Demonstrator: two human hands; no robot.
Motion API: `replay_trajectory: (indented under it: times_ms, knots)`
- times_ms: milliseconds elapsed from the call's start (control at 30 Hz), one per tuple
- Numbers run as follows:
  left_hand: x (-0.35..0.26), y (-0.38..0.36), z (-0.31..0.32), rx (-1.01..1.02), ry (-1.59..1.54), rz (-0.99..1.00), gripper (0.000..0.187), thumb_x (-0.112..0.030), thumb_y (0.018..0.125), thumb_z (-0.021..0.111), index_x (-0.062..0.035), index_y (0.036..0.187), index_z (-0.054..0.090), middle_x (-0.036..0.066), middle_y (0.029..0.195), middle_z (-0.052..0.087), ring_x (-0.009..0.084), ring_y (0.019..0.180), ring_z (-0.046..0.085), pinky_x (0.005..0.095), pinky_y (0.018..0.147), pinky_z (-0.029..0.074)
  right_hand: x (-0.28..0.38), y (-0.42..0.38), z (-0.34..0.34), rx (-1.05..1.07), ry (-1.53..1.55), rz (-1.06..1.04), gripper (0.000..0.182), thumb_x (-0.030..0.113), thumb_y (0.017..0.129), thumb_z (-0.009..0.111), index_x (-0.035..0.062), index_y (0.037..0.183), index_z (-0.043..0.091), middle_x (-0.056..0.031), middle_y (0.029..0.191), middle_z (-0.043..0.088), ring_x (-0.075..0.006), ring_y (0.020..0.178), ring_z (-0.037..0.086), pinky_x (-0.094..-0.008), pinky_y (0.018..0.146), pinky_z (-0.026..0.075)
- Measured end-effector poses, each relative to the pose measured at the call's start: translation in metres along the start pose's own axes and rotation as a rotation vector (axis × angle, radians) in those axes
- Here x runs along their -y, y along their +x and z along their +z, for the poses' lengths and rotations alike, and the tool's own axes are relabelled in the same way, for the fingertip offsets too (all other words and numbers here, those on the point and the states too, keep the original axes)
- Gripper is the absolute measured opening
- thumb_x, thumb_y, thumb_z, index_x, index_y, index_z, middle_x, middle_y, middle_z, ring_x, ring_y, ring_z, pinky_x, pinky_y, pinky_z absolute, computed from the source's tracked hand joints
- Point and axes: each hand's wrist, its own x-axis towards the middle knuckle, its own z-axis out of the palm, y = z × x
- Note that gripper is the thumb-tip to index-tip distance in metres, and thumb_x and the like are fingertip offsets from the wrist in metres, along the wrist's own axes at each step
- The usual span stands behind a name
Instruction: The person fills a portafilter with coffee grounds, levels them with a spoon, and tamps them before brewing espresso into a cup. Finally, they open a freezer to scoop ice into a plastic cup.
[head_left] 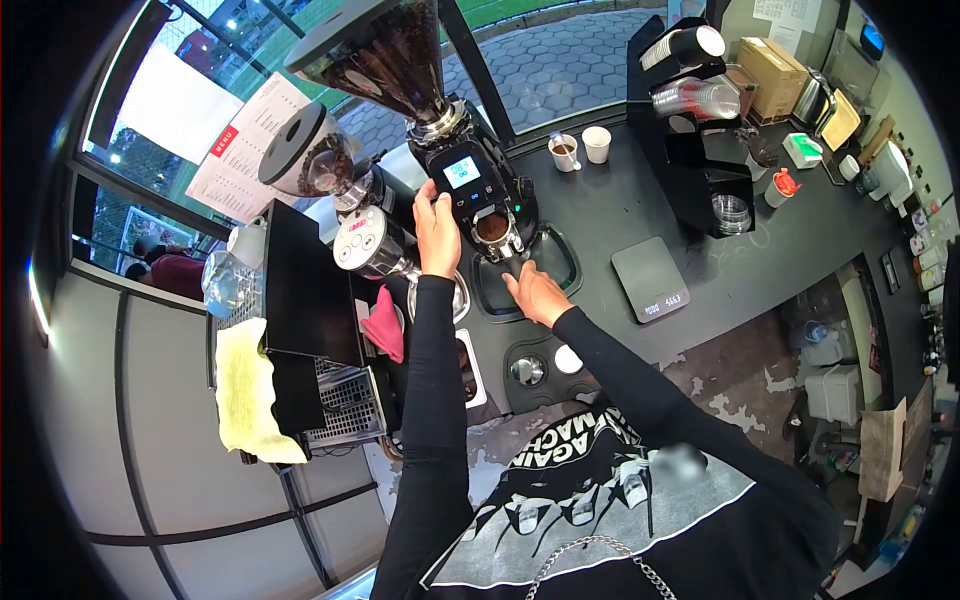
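Note:
My right hand (540, 295) is closed around the dark handle of a portafilter (514, 246). Brown coffee grounds (492, 228) fill its basket, which sits beneath the outlet of a black coffee grinder (470, 140). Against the left side of that grinder rests my left hand (437, 237), fingers stretched upward beside the lit screen (462, 172). A large hopper of dark beans (385, 65) tops the machine. Under the portafilter lies a black drip tray (560, 262). A second, smaller grinder (325, 165) stands just left of my left hand.
A scale (650, 280) lies on the dark counter to the right. Two paper cups (597, 145) stand near the window. Farther right is a black cup holder (690, 150). A tamping mat (530, 395) sits at the front edge; a pink cloth (384, 326) and yellow cloth (247, 390) are left.

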Motion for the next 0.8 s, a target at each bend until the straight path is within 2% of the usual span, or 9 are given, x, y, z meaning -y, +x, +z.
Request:
replay_trajectory:
  times_ms: [333,400,433,467,567,633,667,733,800]
  knots:
    - [-0.001,0.000,0.000,-0.025,-0.036,0.015,0.048,-0.025,0.105,0.048,0.0040,0.143,0.049,0.024,0.140,0.055,0.0348,0.133,0.053,0.0410,0.113,0.039,-0.003,0.002,0.002,0.025,0.007,0.006,0.053,0.043,0.106,0.047,-0.0107,0.108,0.048,-0.0393,0.094,0.067,-0.0575,0.091,0.066,-0.0609,0.082,0.054]
    - [-0.005,-0.001,-0.001,-0.023,-0.049,0.012,0.048,-0.026,0.105,0.048,0.0040,0.143,0.050,0.024,0.140,0.055,0.0351,0.133,0.052,0.0411,0.113,0.039,-0.021,0.005,0.026,-0.255,-0.100,-0.160,0.053,0.041,0.107,0.049,-0.0111,0.099,0.045,-0.0298,0.067,0.065,-0.0506,0.065,0.067,-0.0554,0.068,0.055]
    - [-0.004,-0.001,0.000,-0.021,-0.048,0.016,0.048,-0.026,0.105,0.048,0.0040,0.143,0.050,0.024,0.140,0.055,0.0351,0.133,0.052,0.0411,0.113,0.039,-0.010,-0.003,0.016,-0.216,-0.092,-0.094,0.053,0.042,0.107,0.050,-0.0110,0.101,0.045,-0.0356,0.079,0.066,-0.0550,0.079,0.067,-0.0581,0.074,0.054]
    - [-0.003,-0.001,0.000,-0.023,-0.053,0.010,0.048,-0.026,0.105,0.048,0.0040,0.143,0.050,0.024,0.140,0.055,0.0352,0.133,0.052,0.0411,0.112,0.039,0.000,-0.005,0.003,-0.220,-0.093,-0.098,0.053,0.042,0.107,0.050,-0.0110,0.101,0.045,-0.0356,0.079,0.066,-0.0550,0.079,0.067,-0.0581,0.074,0.054]
    - [-0.003,0.001,-0.002,-0.023,-0.044,-0.004,0.048,-0.026,0.105,0.048,0.0041,0.142,0.050,0.024,0.139,0.055,0.0354,0.132,0.053,0.0409,0.112,0.039,0.017,-0.006,-0.011,0.125,0.151,0.123,0.054,0.042,0.106,0.051,-0.0113,0.102,0.045,-0.0351,0.080,0.067,-0.0558,0.082,0.066,-0.0591,0.078,0.053]
    - [-0.006,0.000,-0.003,-0.020,-0.040,-0.012,0.048,-0.026,0.105,0.048,0.0045,0.143,0.050,0.024,0.139,0.056,0.0341,0.131,0.054,0.0402,0.111,0.040,-0.025,0.006,0.030,-0.254,-0.099,-0.143,0.054,0.041,0.107,0.050,-0.0121,0.101,0.045,-0.0281,0.066,0.065,-0.0526,0.071,0.067,-0.0576,0.075,0.054]
    - [-0.005,0.000,-0.002,-0.015,-0.045,-0.010,0.048,-0.026,0.105,0.048,0.0045,0.143,0.050,0.024,0.139,0.056,0.0341,0.131,0.054,0.0402,0.111,0.040,-0.021,0.004,0.025,-0.260,-0.101,-0.139,0.054,0.041,0.107,0.050,-0.0121,0.101,0.045,-0.0281,0.066,0.065,-0.0526,0.071,0.067,-0.0576,0.075,0.054]
    - [-0.007,0.000,-0.001,-0.025,-0.089,0.004,0.049,-0.026,0.106,0.047,0.0048,0.143,0.050,0.023,0.139,0.055,0.0327,0.130,0.054,0.0396,0.110,0.041,-0.004,0.001,0.006,-0.050,-0.036,-0.003,0.051,0.043,0.106,0.050,-0.0080,0.106,0.048,-0.0369,0.089,0.069,-0.0561,0.087,0.067,-0.0590,0.080,0.055]
    - [-0.012,-0.003,-0.004,0.009,-0.084,-0.037,0.049,-0.026,0.106,0.046,0.0049,0.143,0.050,0.023,0.142,0.054,0.0326,0.133,0.054,0.0393,0.111,0.041,-0.004,-0.001,0.007,-0.006,0.014,0.017,0.051,0.043,0.106,0.050,-0.0075,0.106,0.048,-0.0376,0.092,0.068,-0.0555,0.089,0.068,-0.0593,0.080,0.055]
